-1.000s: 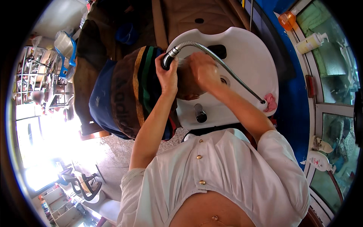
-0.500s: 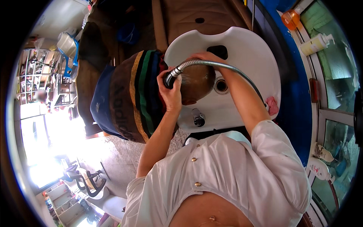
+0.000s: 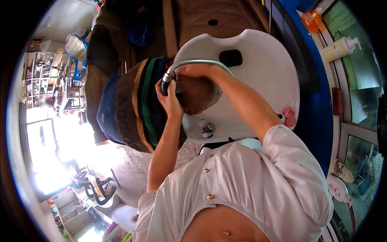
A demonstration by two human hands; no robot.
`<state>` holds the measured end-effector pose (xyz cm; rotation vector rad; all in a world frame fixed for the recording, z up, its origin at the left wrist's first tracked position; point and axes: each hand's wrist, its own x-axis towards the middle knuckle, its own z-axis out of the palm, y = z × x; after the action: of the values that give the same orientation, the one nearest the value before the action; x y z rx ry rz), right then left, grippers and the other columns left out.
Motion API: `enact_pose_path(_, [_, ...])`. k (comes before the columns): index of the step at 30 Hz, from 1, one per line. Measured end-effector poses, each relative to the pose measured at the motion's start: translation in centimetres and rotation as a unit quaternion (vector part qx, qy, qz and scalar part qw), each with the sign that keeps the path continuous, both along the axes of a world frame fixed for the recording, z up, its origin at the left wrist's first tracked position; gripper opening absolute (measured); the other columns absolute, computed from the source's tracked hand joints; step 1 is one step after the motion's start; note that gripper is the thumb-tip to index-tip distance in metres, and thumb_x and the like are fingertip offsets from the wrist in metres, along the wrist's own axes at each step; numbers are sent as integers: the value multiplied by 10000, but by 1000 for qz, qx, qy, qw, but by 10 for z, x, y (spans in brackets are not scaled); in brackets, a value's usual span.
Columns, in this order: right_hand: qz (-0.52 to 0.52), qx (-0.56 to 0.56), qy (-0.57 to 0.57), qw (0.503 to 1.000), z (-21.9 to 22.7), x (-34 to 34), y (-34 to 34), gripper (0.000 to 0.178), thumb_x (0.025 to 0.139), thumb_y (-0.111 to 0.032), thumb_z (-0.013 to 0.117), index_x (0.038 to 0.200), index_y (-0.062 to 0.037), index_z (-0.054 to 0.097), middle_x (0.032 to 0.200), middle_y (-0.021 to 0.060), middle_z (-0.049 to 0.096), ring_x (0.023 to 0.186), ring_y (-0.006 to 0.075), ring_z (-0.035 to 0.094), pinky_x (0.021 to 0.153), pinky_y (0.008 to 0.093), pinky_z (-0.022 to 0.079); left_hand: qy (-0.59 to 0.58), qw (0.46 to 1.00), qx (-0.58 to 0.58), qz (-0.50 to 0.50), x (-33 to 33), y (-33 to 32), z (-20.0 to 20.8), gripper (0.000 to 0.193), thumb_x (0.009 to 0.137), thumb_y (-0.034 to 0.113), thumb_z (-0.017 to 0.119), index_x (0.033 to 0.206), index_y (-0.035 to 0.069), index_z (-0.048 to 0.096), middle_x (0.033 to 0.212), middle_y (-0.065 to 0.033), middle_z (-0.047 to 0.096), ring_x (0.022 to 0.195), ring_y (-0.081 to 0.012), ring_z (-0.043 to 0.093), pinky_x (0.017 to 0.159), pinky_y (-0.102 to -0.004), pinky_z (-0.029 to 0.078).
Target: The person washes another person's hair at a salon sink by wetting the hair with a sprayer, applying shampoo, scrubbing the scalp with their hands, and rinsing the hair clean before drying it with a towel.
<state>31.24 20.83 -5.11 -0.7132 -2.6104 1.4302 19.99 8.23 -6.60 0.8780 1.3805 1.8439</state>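
Nozzle (image 3: pixel 164 85) at the left rim of the basin (image 3: pixel 264 60), just above where the striped towel (image 3: pixel 147 105) ends. Your left hand (image 3: pixel 171 105) has it: fingers wrapped round the towel side, thumb on the basin side, closed with no slack. Its long axis runs roughly away from your body, hose (image 3: pixel 197 61) leaving at the far end. Thin streaks come off its face toward the basin's middle.

The head (image 3: pixel 201 97) lies over the basin's left part, long axis left to right — neck at the left rim, crown toward the centre, one ear on the near side. So, from your left fingers, it sits just to the right, and the nozzle's axis crosses the head's. That crossing looks like the relation to mind: the spray's angle onto the hair seems to hang on your left wrist.

Your right hand (image 3: pixel 193 71) is nearer the scalp — against the head's far side, at the basin's upper left, forearm reaching across the bowl. No tool seen in it; how far its fingers spread or curl, you cannot tell, as they are partly hidden near the nozzle. The hose arches over that hand, then slips from sight at your forearm. Tap (image 3: pixel 207 129) on the basin's near left, pink cloth (image 3: pixel 289 117) at its right rim.
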Motion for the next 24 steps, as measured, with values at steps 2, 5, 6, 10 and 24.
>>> enact_pose_path(2, [-165, -204, 72, 962, -45, 14, -8, 334, 912, -294, 503, 1105, -44, 613, 1168, 95, 602, 1121, 184, 529, 954, 303, 409, 2, 1000, -4, -18, 3, 1, -6, 306, 839, 131, 637, 1086, 2, 510, 1057, -100, 636, 1010, -171, 555, 964, -293, 364])
enact_pose_path(5, [-371, -476, 162, 781, -98, 50, -35, 341, 928, -283, 499, 1154, -43, 584, 1188, 88, 589, 1111, 164, 532, 952, 294, 415, -13, 1000, -3, -18, 6, -1, -3, 330, 832, 158, 645, 1094, 6, 513, 1066, -98, 637, 1043, -182, 550, 1000, -304, 333])
enact_pose_path(6, [-434, -547, 187, 691, -129, 67, -40, 344, 934, -280, 498, 1171, -43, 574, 1195, 85, 585, 1107, 158, 533, 952, 291, 416, -22, 1000, 1, -22, 7, 2, -3, 335, 830, 160, 647, 1097, 8, 513, 1068, -95, 635, 1045, -182, 549, 1000, -303, 333])
enact_pose_path(10, [-491, -369, 331, 716, -124, 61, -84, 386, 931, -286, 459, 1158, 6, 570, 1148, 95, 598, 1059, 185, 553, 930, 298, 419, -31, 999, 0, -24, 10, -3, -7, 350, 825, 162, 654, 1111, 17, 514, 1073, -80, 623, 1034, -173, 544, 987, -293, 336])
enact_pose_path(24, [-183, 503, 135, 834, -70, 50, -135, 485, 736, -236, 656, 1208, -159, 580, 1334, -8, 477, 1328, 228, 332, 1082, 521, 187, -45, 997, -13, -60, 3, -1, -15, 350, 800, 145, 709, 1074, 36, 520, 969, -15, 549, 897, -101, 493, 824, -234, 402])
